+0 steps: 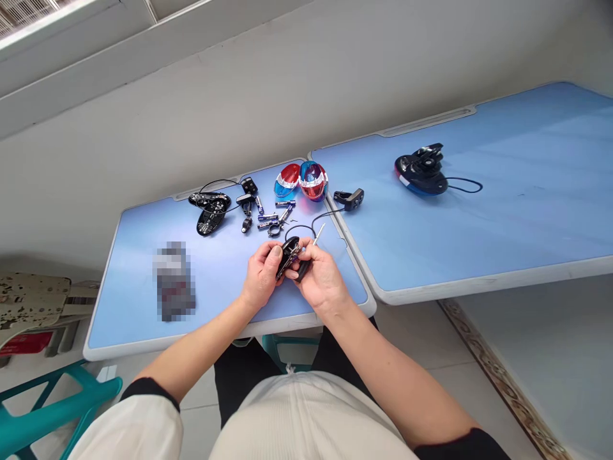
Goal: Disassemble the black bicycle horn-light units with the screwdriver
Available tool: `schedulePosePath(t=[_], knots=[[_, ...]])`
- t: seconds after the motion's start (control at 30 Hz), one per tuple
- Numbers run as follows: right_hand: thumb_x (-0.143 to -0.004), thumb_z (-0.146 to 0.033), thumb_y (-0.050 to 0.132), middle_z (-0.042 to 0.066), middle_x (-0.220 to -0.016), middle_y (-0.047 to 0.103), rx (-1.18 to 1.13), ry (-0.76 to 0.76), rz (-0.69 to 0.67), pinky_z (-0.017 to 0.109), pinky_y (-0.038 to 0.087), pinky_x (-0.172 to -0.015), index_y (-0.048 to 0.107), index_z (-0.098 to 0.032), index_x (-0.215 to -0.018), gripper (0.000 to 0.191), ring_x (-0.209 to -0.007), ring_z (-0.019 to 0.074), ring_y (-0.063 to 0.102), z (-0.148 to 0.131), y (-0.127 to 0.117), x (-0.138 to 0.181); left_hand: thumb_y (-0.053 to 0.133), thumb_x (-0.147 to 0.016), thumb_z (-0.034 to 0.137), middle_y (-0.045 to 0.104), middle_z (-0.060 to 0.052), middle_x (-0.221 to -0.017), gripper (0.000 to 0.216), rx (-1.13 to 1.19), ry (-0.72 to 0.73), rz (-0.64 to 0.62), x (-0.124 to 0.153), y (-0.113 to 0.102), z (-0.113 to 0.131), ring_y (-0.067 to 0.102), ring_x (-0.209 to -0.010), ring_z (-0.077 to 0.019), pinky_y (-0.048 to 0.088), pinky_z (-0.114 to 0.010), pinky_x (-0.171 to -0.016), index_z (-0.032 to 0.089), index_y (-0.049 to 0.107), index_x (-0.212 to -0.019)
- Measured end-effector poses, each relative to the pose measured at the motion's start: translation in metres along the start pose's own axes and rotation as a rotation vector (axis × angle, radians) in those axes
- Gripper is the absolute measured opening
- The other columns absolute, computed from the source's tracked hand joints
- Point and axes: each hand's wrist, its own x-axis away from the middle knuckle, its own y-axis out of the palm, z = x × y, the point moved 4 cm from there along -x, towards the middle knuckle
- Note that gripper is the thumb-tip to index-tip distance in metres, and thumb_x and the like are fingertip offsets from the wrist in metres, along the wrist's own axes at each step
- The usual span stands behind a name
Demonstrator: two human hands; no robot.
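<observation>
Both my hands meet over the near edge of the small blue table (143,300). My left hand (261,276) is closed round a small black plastic part (288,254), thumb on top. My right hand (322,278) pinches the same black part from the right side. A thin black cable (306,225) loops from the part toward a black switch unit (350,199) at the table's right edge. A small screwdriver (318,234) lies just beyond my right hand.
Behind my hands lie several batteries (268,217), a black clamp, a black circuit housing (211,211) and a red-and-blue lens cover (301,180). A blurred box (173,281) sits left. A second assembled device (422,171) rests on the larger blue table (479,217). Teal stool (48,409) lower left.
</observation>
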Motion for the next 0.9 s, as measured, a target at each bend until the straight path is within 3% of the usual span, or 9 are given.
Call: schedulePosePath(t=[0.17,0.3,0.47,0.63,0.7,0.8,0.9], knots=[[-0.046,-0.009,0.047,-0.005,-0.050,0.036,0.039,0.014,-0.023,0.019,0.031,-0.040,0.030,-0.019,-0.055,0.021,-0.047,0.0073,0.035,0.004,-0.001,-0.003,0.058,-0.076,0.062,0.055,0.003,-0.057,0.045,-0.014,0.024,0.033,0.000,-0.001,-0.001,0.042,-0.039,-0.0073,0.031,-0.019,-0.034,0.019,0.055,-0.089],[-0.041,-0.004,0.045,-0.005,-0.047,0.039,0.071,-0.004,-0.030,0.020,0.034,-0.042,0.032,-0.019,-0.053,0.023,-0.045,0.0077,0.037,0.014,-0.001,-0.004,0.058,-0.075,0.063,0.048,0.006,-0.057,0.046,0.007,0.018,0.100,-0.002,-0.002,0.000,0.039,-0.036,-0.0057,0.030,-0.019,-0.032,0.020,0.053,-0.089],[-0.046,-0.005,0.050,-0.006,-0.050,0.042,0.082,-0.078,0.002,0.018,0.033,-0.040,0.034,-0.019,-0.055,0.023,-0.046,0.0060,0.037,0.014,0.001,-0.001,0.056,-0.078,0.063,0.045,0.007,-0.057,0.044,0.011,0.015,0.137,-0.003,0.000,0.000,0.040,-0.037,-0.0052,0.031,-0.018,-0.033,0.020,0.051,-0.087],[-0.064,-0.028,0.069,-0.008,-0.054,0.041,0.206,-0.201,-0.005,0.016,0.027,-0.036,0.044,-0.022,-0.072,0.027,-0.048,0.0067,0.037,0.012,0.002,0.002,0.055,-0.078,0.063,0.042,0.007,-0.053,0.045,0.006,-0.004,0.106,-0.002,0.001,0.002,0.039,-0.037,-0.0060,0.031,-0.018,-0.033,0.020,0.050,-0.087],[-0.063,-0.039,0.075,-0.008,-0.056,0.041,0.304,-0.286,0.000,0.016,0.027,-0.035,0.045,-0.022,-0.074,0.036,-0.047,0.0058,0.036,0.011,-0.001,0.004,0.055,-0.077,0.064,0.041,0.008,-0.051,0.045,0.020,-0.002,0.087,-0.001,0.002,0.004,0.037,-0.036,-0.0056,0.030,-0.017,-0.032,0.020,0.049,-0.085],[-0.062,-0.045,0.077,-0.007,-0.060,0.043,0.439,-0.406,0.033,0.018,0.026,-0.035,0.051,-0.020,-0.076,0.038,-0.046,0.0053,0.035,-0.003,-0.009,0.009,0.054,-0.077,0.064,0.046,0.007,-0.053,0.045,0.045,-0.027,0.062,-0.001,0.000,0.007,0.036,-0.036,-0.0052,0.026,-0.016,-0.032,0.020,0.048,-0.084],[-0.069,-0.045,0.071,-0.004,-0.068,0.050,0.673,-0.566,0.069,0.021,0.026,-0.037,0.058,-0.020,-0.082,0.032,-0.046,0.0057,0.033,-0.041,-0.009,0.011,0.054,-0.077,0.062,0.048,0.006,-0.054,0.043,0.010,-0.062,0.047,-0.002,-0.006,0.011,0.037,-0.036,-0.0050,0.022,-0.016,-0.033,0.020,0.048,-0.085]])
